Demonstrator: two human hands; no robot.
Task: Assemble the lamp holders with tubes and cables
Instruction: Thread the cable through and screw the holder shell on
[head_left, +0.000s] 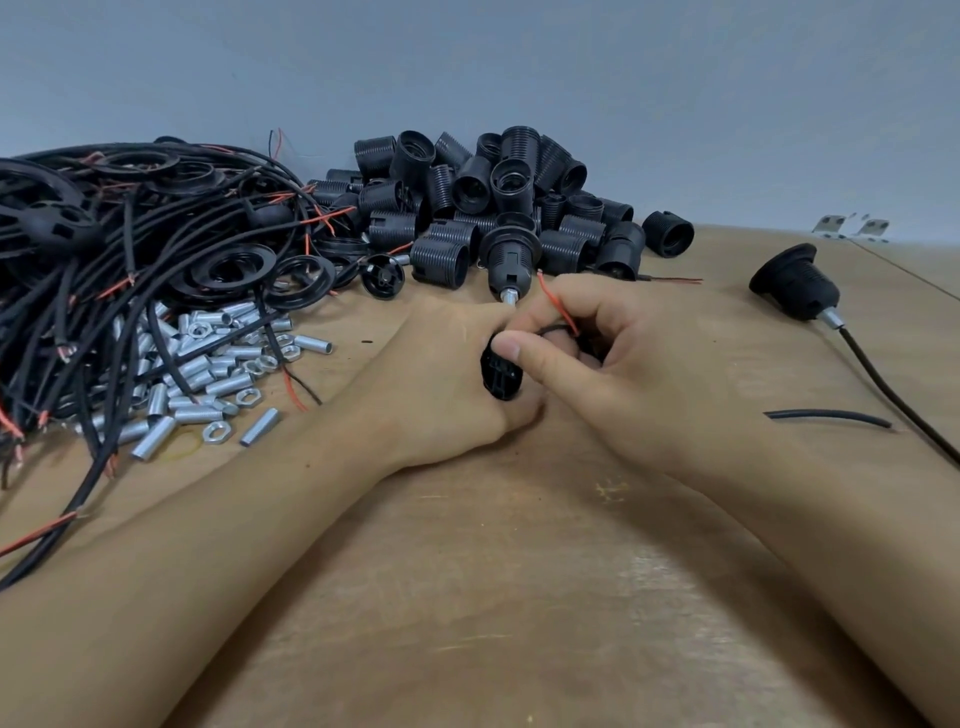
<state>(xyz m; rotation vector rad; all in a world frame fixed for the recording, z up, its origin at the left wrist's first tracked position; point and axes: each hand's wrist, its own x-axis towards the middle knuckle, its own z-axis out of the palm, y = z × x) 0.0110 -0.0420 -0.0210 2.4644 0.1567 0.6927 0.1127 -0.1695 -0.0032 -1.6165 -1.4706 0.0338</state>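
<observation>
My left hand (441, 379) grips a small black lamp holder insert (501, 371) at the table's middle. My right hand (623, 358) pinches a thin red wire (558, 306) and a black wire (553, 328) right at that insert, thumb resting on its top. Just behind the hands stands a black lamp holder with a silver threaded tube (509, 260) pointing toward me. An assembled holder with tube and black cable (797, 291) lies at the right. The insert's far side is hidden by my fingers.
A heap of black threaded holder shells (498, 197) sits at the back. A tangle of black cables and rings (130, 249) fills the left, with silver tubes and nuts (208, 374) in front. A short black cable piece (831, 415) lies right. The wooden table (519, 571) spreads in front.
</observation>
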